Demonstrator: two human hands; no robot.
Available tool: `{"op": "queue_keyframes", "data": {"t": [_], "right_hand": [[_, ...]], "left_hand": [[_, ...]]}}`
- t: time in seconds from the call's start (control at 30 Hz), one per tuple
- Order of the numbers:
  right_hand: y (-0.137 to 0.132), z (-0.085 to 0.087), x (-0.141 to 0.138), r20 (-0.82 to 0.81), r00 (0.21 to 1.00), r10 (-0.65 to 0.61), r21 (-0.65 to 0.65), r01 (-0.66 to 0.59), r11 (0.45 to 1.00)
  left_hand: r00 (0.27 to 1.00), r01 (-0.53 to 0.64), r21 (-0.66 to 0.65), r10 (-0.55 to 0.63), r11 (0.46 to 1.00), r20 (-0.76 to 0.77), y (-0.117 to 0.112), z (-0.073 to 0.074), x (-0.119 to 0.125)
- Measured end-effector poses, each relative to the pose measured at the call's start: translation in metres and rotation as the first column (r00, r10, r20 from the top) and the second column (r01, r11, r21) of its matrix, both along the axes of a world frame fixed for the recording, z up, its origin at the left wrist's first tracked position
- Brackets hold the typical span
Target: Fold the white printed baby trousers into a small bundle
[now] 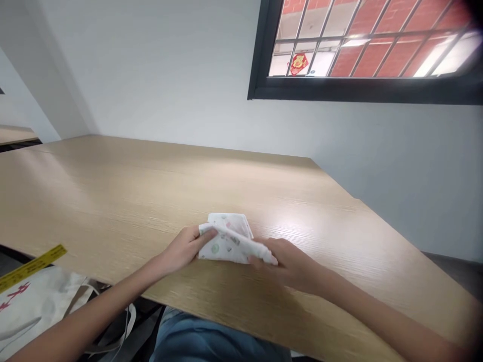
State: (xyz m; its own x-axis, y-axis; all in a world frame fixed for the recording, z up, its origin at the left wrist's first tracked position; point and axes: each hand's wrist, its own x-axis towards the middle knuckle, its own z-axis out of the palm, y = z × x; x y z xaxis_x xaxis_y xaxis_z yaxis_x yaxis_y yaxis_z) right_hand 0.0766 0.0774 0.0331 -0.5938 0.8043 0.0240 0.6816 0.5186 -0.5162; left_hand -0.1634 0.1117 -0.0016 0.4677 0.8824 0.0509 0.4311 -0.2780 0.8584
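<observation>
A small white cloth [227, 247] with a faint coloured print is partly folded on the wooden table [158, 176]. One flap of it lies flat at the back, and the front part is lifted toward me. On its left edge my left hand [187, 247] is closed, thumb on top of the fabric. Around the right end of the cloth my right hand [281, 261] is closed, slightly blurred, with a gathered corner sticking out past the fingers. Fingertips beneath the fabric are hidden.
Below the table's left front edge is a white bag [41, 296] with red marks and straps. A yellow strip with dark print [33, 266] crosses over it. Behind the table stands a pale wall [169, 75] with a barred, dark-framed window [339, 88] at the upper right.
</observation>
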Motion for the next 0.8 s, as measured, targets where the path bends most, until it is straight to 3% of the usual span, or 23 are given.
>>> {"op": "queue_keyframes", "data": {"t": [0.07, 0.2, 0.3, 0.4, 0.47, 0.53, 0.6, 0.67, 0.73, 0.8], "right_hand": [[0.015, -0.003, -0.005, -0.118, 0.988, -0.104, -0.078, 0.095, 0.992], [0.044, -0.013, -0.015, -0.301, 0.918, -0.260, -0.221, 0.198, 0.955], [0.061, -0.019, -0.017, -0.309, 0.886, -0.344, -0.298, 0.253, 0.920], [0.069, -0.019, -0.016, -0.207, 0.862, -0.462, -0.330, 0.383, 0.863], [0.067, -0.018, -0.017, -0.129, 0.837, -0.532, -0.203, 0.503, 0.840], [0.059, -0.018, -0.021, -0.136, 0.839, -0.528, 0.088, 0.541, 0.837], [0.048, -0.023, -0.028, -0.134, 0.907, -0.400, 0.415, 0.418, 0.808], [0.040, -0.031, -0.034, -0.028, 0.963, -0.267, 0.620, 0.226, 0.751], [0.036, -0.042, -0.035, 0.087, 0.980, -0.180, 0.657, 0.079, 0.750], [0.038, -0.051, -0.026, 0.102, 0.984, -0.148, 0.598, 0.058, 0.799]], "left_hand": [[0.996, -0.084, -0.070, 0.083, 0.994, -0.017, 0.007, -0.003, 0.007], [0.979, -0.191, -0.063, 0.185, 0.980, -0.081, 0.022, -0.010, 0.015], [0.950, -0.274, -0.023, 0.266, 0.962, -0.164, 0.035, -0.014, 0.016], [0.915, -0.323, 0.052, 0.326, 0.945, -0.238, 0.041, -0.016, 0.014], [0.899, -0.329, 0.150, 0.358, 0.932, -0.253, 0.037, -0.013, 0.014], [0.888, -0.321, 0.283, 0.391, 0.904, -0.241, 0.028, -0.010, 0.017], [0.894, -0.276, 0.402, 0.387, 0.873, -0.226, 0.019, -0.008, 0.022], [0.917, -0.152, 0.506, 0.312, 0.849, -0.249, 0.014, -0.008, 0.028], [0.935, -0.005, 0.528, 0.191, 0.850, -0.300, 0.014, -0.012, 0.028], [0.941, 0.057, 0.474, 0.111, 0.879, -0.320, 0.016, -0.019, 0.020]]}}
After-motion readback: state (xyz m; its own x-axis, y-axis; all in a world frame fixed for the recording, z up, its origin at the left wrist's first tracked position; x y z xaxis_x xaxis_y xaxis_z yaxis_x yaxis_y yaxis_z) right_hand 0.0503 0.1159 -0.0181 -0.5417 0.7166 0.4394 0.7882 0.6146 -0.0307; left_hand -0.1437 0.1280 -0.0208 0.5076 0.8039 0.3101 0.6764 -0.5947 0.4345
